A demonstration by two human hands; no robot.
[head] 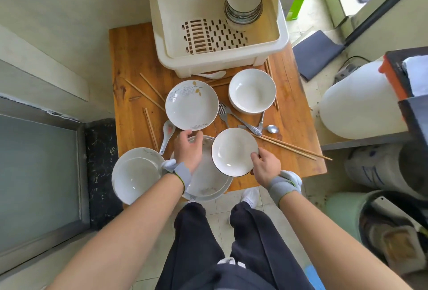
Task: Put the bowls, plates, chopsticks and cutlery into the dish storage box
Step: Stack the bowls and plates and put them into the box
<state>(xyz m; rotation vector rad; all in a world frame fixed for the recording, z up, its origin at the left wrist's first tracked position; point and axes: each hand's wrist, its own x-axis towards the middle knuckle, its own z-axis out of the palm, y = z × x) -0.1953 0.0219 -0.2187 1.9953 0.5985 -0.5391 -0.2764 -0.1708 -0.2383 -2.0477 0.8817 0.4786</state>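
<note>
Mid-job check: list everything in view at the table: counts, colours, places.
dish storage box: one, cream, open, table's far end.
stacked bowls: several, dark-rimmed, inside box, right rear.
flowered plate: one, white, table centre.
white bowls: seemingly two, nested, right side.
near plates: stack, white, near edge.
left bowl: one, white, near-left corner.
chopsticks: several, wooden, scattered.
forks: two, metal, mid-table.
metal spoon: one, silver, beside forks.
ceramic spoons: two, white, by box and left side.
table: one, brown wood.
left hand: grips near plates' rim.
right hand: holds dark-rimmed bowl.
</note>
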